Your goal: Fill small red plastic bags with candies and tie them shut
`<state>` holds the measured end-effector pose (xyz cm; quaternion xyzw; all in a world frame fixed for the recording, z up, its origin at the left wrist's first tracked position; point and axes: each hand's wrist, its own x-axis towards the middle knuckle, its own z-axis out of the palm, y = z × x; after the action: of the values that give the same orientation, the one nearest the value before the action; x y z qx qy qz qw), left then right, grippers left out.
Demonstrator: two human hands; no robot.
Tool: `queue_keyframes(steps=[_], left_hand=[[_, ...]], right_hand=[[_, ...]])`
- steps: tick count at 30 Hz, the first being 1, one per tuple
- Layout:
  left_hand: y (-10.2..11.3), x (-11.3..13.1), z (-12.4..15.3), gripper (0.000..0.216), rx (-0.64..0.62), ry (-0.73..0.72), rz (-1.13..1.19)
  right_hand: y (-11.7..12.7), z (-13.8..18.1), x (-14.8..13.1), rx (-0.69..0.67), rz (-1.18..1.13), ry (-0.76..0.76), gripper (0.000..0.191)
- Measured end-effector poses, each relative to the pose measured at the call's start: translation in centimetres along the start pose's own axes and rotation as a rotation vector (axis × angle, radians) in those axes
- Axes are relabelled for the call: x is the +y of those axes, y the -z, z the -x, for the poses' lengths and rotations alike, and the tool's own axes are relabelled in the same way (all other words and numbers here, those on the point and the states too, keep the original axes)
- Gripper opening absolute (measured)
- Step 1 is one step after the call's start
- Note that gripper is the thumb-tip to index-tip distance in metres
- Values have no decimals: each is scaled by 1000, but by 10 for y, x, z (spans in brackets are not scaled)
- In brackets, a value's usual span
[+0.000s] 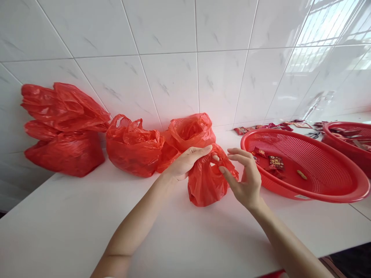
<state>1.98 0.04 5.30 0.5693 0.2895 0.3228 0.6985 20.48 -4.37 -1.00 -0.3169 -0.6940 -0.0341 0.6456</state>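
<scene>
In the head view a red plastic bag (205, 188) stands on the white counter in the middle, its top gathered. My left hand (187, 162) is closed on the bag's upper edge, and one pale fingertip shows through a handle opening. At the bag's right side is my right hand (246, 177), thumb and fingers spread apart with nothing seen between them. Its thumb tip is close to the bag; whether it touches the plastic I cannot tell. What lies inside the bag is hidden.
Several filled red bags (133, 150) stand along the tiled wall to the left and behind. On the right a red mesh basket (319, 193) holds a few wrapped snacks (276, 162) and a peanut-like piece (302, 174). Beyond it are a second basket (348, 144) and scattered packets (272, 126).
</scene>
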Motion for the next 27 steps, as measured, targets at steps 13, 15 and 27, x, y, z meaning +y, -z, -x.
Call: queue_keyframes(steps=[13,15,27], left_hand=[[9,6,0,31,222,-220,-355],[18,8,-1,28,303,-286,-406],[76,-12,-22,34,546,-257,-491]], right_hand=[[4,-4,-2,-10,-109,-117,13],[5,-4,-1,0,-170,-223,10],[5,-3,7,123,-517,-627,14]])
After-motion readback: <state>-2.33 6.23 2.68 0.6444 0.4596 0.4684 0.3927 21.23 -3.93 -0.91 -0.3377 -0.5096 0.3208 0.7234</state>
